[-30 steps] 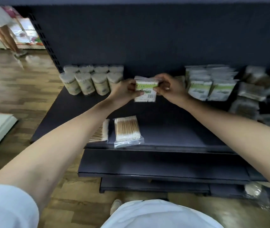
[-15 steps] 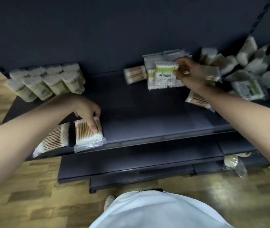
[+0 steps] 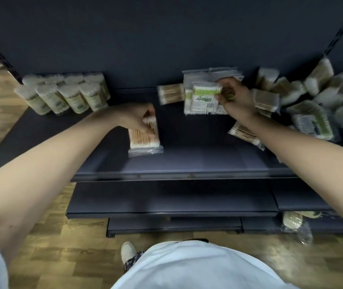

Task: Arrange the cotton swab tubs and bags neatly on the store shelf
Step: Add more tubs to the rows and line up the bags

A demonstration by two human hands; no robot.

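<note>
My left hand (image 3: 135,118) grips a clear bag of wooden cotton swabs (image 3: 145,138) by its upper end, over the middle of the dark shelf (image 3: 187,163). My right hand (image 3: 236,98) pinches the top right corner of a green-labelled swab bag (image 3: 203,99), which stands upright in front of a stack of similar bags (image 3: 210,73) at the back. A small bag of wooden swabs (image 3: 170,93) lies just left of that stack. Several round swab tubs (image 3: 66,94) stand in rows at the back left.
A loose heap of swab bags (image 3: 316,101) covers the shelf's right side. One bag (image 3: 245,132) lies under my right forearm. Lower shelves (image 3: 166,205) jut out below, with a bagged item (image 3: 293,223) at the bottom right. My shoe (image 3: 127,250) stands on the wooden floor.
My left hand let go of the green-labelled bag, dropped to the shelf's front and took the wooden swab bag, lifting it back and right. My right hand set the green-labelled bag against the stack.
</note>
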